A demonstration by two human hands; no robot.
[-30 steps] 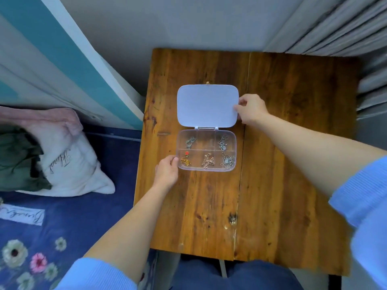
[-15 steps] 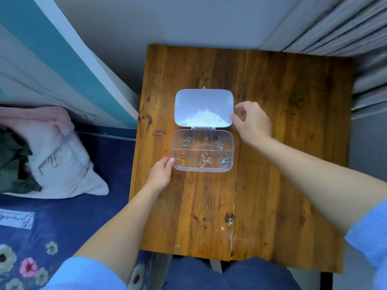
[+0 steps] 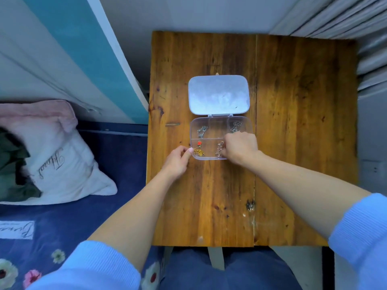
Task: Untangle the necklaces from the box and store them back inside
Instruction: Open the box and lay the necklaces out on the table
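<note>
A clear plastic compartment box lies open on the wooden table, its lid folded flat behind it. Inside are a silver necklace at back left, another silver necklace at back right, a gold necklace with a red pendant at front left and a rose-gold necklace at front middle. My left hand pinches the box's front left corner. My right hand reaches into the front right of the box, fingers curled down at the rose-gold necklace. It hides the front right compartment.
A bed with a blue flowered cover and a white pillow stands left of the table. Grey curtains hang at the back right. My knees are under the table's near edge.
My right hand has left the lid's right edge and come down into the front right part of the box. The left hand stays on the front left corner.
</note>
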